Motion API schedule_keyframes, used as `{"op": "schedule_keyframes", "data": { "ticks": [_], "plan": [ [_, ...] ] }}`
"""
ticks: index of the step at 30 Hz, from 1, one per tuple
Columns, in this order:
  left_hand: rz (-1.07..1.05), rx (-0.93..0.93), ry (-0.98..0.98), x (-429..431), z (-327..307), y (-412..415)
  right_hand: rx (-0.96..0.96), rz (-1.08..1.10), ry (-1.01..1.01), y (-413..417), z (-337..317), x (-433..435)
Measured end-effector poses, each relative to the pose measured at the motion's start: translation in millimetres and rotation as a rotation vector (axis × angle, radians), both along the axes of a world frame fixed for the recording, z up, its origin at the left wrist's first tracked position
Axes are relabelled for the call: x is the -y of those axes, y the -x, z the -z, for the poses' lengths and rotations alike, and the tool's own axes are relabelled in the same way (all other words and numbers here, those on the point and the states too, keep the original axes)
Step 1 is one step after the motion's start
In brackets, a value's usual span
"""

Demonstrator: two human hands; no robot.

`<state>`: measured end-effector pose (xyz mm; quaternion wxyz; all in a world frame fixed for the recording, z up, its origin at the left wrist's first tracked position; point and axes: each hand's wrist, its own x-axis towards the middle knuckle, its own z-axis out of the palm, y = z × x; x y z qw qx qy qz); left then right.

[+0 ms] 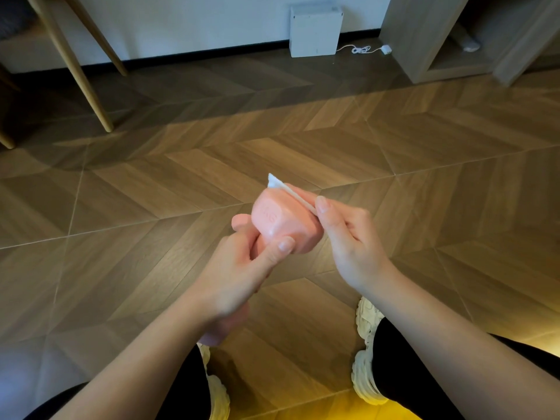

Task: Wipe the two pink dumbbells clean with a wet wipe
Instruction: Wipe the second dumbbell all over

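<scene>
With the left hand (239,277), gripping a pink dumbbell (278,221) by its middle, thumb against its upper head, held tilted above the wooden floor (151,192). With the right hand (348,237), pinching a white wet wipe (275,181) between thumb and fingers, pressed on that head's far edge. Below both hands, pale shoes (366,344).

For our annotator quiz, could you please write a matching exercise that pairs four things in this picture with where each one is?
Things:
1. pink dumbbell
2. wet wipe
3. white box
4. sneakers

Places:
A. on the floor against the wall
B. pinched by the right hand
C. on the person's feet, near the bottom edge
D. gripped by the left hand

Pairs: 1-D, 2-B, 3-A, 4-C
</scene>
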<state>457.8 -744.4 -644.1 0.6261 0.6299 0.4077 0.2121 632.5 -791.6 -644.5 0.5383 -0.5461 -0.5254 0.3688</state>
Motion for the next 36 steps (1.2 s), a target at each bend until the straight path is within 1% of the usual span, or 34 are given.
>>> {"op": "schedule_keyframes", "data": {
  "ticks": [2, 4, 6, 8, 11, 13, 15, 18, 23, 27, 31, 33, 36],
  "plan": [
    [-0.039, -0.001, -0.003, -1, -1, -1, -0.004, -0.007, -0.028, 0, -1, 2],
    [-0.123, 0.043, 0.059, -6, -3, 0, -0.001, -0.016, -0.078, 0, -2, 6],
    [-0.158, 0.067, 0.093, -10, -4, 2, 0.015, -0.002, -0.102, -1, -2, 9],
    [-0.145, 0.069, 0.076, -9, -3, 4, 0.027, 0.0, -0.095, -1, 0, 8],
    [-0.087, 0.015, 0.018, -3, 0, 1, 0.007, -0.016, -0.031, 1, 0, 3],
    [-0.066, 0.01, 0.019, -1, 0, -1, -0.006, -0.003, -0.008, 1, -1, 3],
    [-0.097, 0.031, 0.053, -3, 0, -2, 0.02, -0.004, -0.046, 1, -2, 6],
    [-0.123, 0.037, 0.052, -7, 0, 1, 0.045, 0.029, -0.11, 1, -2, 9],
    [-0.059, 0.034, 0.026, -3, 2, -2, 0.009, 0.003, -0.049, 3, -3, 5],
    [-0.143, 0.012, 0.014, -7, 3, -1, 0.07, 0.028, -0.116, 2, -3, 12],
    [-0.073, -0.076, -0.057, -4, 8, -1, 0.096, 0.034, -0.07, 4, -5, 7],
    [-0.071, -0.066, -0.036, -2, 9, -2, 0.107, 0.034, -0.056, 6, -5, 6],
    [-0.113, -0.056, -0.016, -6, 9, -1, 0.141, 0.023, -0.111, 4, -4, 12]
  ]
}}
